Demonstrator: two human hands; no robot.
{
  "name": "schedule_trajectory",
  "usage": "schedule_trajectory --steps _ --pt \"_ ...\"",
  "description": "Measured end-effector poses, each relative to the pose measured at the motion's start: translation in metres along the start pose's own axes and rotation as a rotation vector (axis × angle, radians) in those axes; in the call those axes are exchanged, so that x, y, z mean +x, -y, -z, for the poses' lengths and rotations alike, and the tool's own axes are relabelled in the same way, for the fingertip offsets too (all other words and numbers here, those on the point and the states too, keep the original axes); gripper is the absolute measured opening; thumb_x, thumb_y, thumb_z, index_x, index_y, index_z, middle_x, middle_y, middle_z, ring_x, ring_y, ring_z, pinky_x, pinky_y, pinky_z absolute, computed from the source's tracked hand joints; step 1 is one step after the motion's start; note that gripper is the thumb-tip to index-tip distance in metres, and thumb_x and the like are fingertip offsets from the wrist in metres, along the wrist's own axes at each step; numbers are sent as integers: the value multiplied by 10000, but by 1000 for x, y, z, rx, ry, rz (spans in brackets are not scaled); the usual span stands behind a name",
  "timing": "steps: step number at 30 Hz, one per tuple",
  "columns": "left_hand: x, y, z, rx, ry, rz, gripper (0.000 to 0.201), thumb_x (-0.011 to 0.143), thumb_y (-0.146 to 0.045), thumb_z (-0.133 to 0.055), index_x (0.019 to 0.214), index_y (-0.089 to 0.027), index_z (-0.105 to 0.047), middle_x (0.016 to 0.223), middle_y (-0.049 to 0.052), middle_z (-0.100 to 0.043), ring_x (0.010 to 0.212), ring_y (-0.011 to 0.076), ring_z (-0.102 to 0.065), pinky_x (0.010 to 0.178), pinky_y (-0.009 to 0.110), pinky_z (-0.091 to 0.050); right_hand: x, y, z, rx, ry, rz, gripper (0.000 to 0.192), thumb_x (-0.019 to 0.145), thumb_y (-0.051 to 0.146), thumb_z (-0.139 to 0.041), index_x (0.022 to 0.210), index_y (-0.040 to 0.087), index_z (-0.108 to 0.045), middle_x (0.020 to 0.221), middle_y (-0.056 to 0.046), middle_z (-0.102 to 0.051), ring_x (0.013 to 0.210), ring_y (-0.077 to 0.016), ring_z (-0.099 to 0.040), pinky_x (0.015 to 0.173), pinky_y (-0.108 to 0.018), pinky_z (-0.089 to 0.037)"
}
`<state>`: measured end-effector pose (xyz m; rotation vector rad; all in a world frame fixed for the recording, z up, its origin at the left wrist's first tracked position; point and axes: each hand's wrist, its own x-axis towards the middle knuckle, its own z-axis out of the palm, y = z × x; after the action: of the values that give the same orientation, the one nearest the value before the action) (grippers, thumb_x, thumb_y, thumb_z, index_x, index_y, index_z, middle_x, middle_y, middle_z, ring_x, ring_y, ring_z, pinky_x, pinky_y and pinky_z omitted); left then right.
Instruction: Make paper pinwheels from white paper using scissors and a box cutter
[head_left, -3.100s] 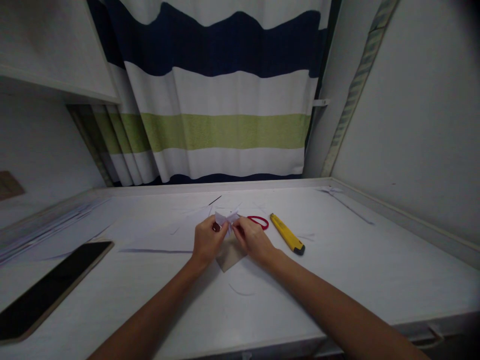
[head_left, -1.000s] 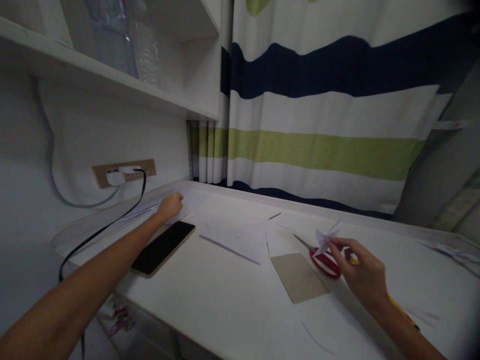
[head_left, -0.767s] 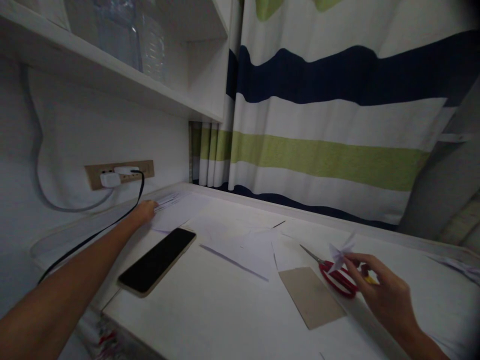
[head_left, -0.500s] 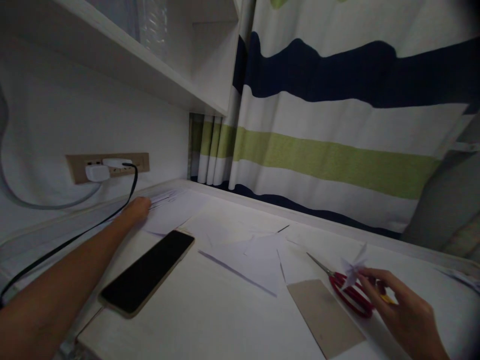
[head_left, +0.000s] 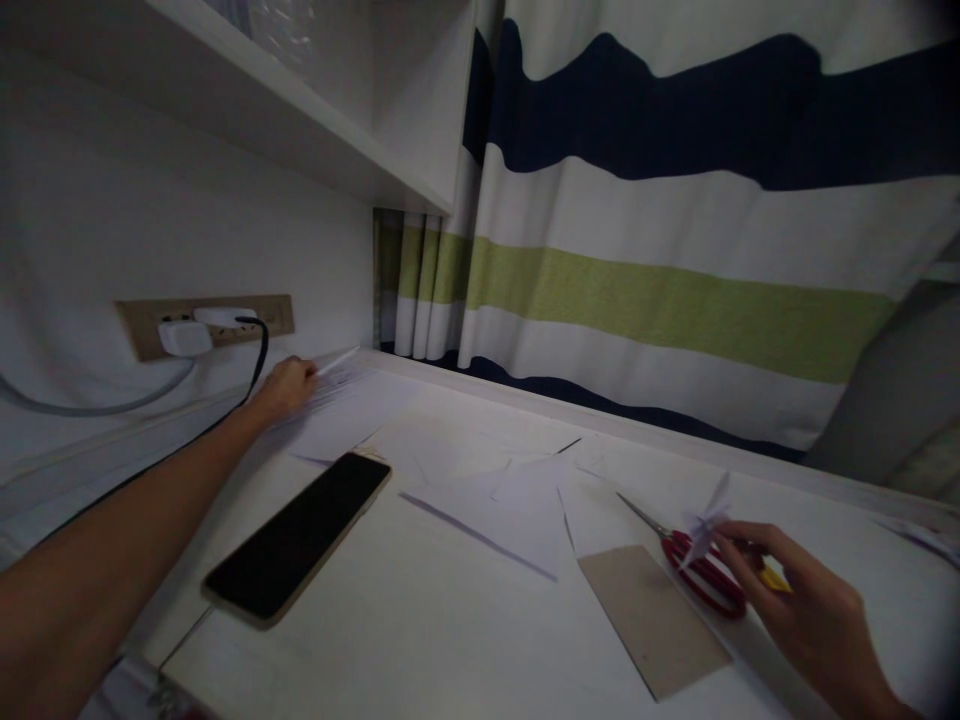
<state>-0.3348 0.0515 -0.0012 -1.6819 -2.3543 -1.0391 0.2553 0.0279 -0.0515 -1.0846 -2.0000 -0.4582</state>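
At the back left of the desk, my left hand [head_left: 289, 388] is closed on a thin white paper strip [head_left: 339, 360], raised just above a pile of paper strips and sheets [head_left: 341, 395]. My right hand [head_left: 802, 590] pinches a folded white paper piece [head_left: 705, 520] with pointed arms, between thumb and fingers. Below that piece lie red-handled scissors [head_left: 701, 575], blades pointing away to the left. Something small and yellow [head_left: 774, 577] shows behind my right fingers; I cannot make out what it is.
A black-screened phone [head_left: 300, 540] lies left of centre. White paper sheets [head_left: 502, 510] and a grey-brown card [head_left: 652, 620] rest on the white desk [head_left: 450, 650]. Cables run from the wall socket [head_left: 277, 315]. A shelf [head_left: 315, 120] overhangs the left; a striped curtain [head_left: 637, 230] hangs behind.
My left hand has lifted a little off the pile, with a paper strip now sticking out of its fingers. My right hand still holds the folded paper. The view has shifted slightly.
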Motion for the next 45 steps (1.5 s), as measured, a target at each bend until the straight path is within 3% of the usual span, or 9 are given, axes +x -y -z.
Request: schedule_trajectory --steps 3,6,10,14,18,22,28,45 --pt "0 -45 0 -100 -35 -73 199 738 -195 -454 853 -62 -547 692 8 -551 702 123 -506 697 223 -368 5 10 8 45 -39 -18 166 750 336 -483 806 194 -548 728 -21 -597 562 -118 -550 528 -217 -450" --pt "-10 -100 -3 -249 -16 -153 239 767 -284 -405 823 -103 -551 623 -3 -551 596 97 -508 588 188 -380 9 20 17 116 -56 -12 102 754 269 -489 790 187 -538 726 -24 -582 599 -120 -537 564 -225 -440" --pt "-50 -175 -19 -802 216 -272 224 723 -327 -474 681 -118 -541 459 -30 -447 441 78 -416 471 206 -330 13 29 26 215 -107 -27 54 746 214 -499 777 181 -529 727 -26 -572 594 -114 -514 563 -226 -425" --pt "-108 -238 -46 -1131 416 -249 223 691 -330 -528 741 -112 -536 581 -13 -484 407 45 -376 399 196 -270 17 35 35 319 -179 -104 52 751 204 -486 751 173 -528 685 -21 -550 579 -113 -492 558 -237 -410" --pt "-160 -289 -74 -1179 550 -235 232 666 -310 -564 785 -112 -541 508 -39 -449 398 52 -379 388 194 -271 22 34 40 444 -318 -206 75 746 222 -489 755 164 -537 666 -22 -544 581 -118 -480 565 -255 -407" --pt "-189 -327 -90 -1186 621 -264 258 685 -320 -550 827 -105 -536 434 -61 -408 355 49 -340 362 191 -249 27 25 41 555 -444 -305 73 728 223 -509 716 159 -541 667 -23 -546 592 -116 -473 572 -256 -402" --pt "-213 -355 -99 -1202 640 -294 275 685 -333 -554 864 -125 -552 447 -62 -398 357 43 -326 348 182 -233 31 19 42 760 -501 -376 78 709 227 -535 680 157 -518 684 -31 -548 636 -121 -503 613 -270 -426" --pt "-216 -349 -101 -1092 569 -399 242 703 -281 -541 897 -143 -587 476 -45 -406 399 61 -358 352 192 -260 33 16 41 865 -445 -409 72 675 213 -563 652 159 -523 682 -27 -575 644 -121 -525 589 -252 -429"
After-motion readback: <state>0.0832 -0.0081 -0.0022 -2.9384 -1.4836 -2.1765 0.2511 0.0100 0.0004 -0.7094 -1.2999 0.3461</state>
